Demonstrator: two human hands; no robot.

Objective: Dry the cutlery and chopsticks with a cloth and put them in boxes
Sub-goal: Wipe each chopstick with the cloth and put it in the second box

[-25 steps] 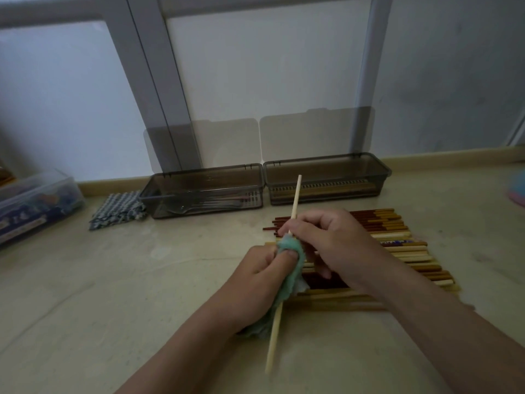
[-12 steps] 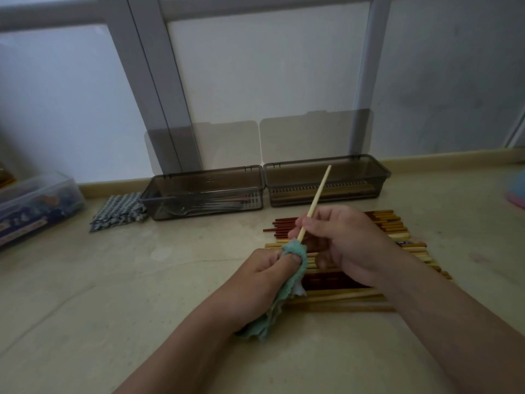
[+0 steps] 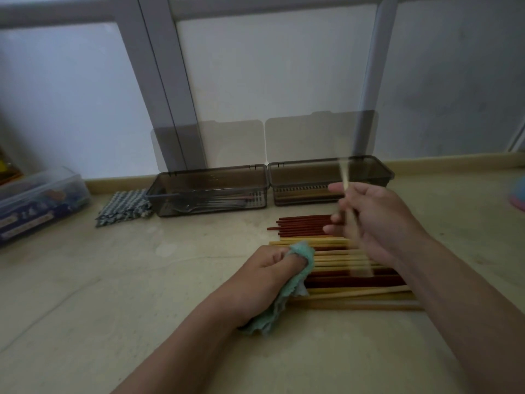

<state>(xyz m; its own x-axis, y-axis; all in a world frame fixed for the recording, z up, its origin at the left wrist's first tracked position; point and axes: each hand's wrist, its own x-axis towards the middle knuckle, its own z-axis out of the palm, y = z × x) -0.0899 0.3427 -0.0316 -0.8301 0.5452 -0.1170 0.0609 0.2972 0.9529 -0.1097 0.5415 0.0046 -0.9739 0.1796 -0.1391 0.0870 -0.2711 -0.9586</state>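
Note:
My left hand (image 3: 265, 275) grips a crumpled green cloth (image 3: 287, 282) on the counter, just left of a pile of red and pale wooden chopsticks (image 3: 343, 268). My right hand (image 3: 377, 220) is raised over that pile and holds one pale chopstick (image 3: 345, 173), blurred by motion, its upper end in front of the right box. Two smoky open boxes stand at the back. The left box (image 3: 210, 194) holds cutlery. The right box (image 3: 366, 172) holds chopsticks.
A folded checked cloth (image 3: 123, 207) lies left of the boxes. A clear lidded container (image 3: 39, 203) sits at the far left edge. A pink and blue object (image 3: 518, 194) shows at the right edge. Window frames rise behind the boxes.
The chopstick has come out of the green cloth. My right hand has carried it up and to the right, toward the right box. My left hand has stayed with the cloth.

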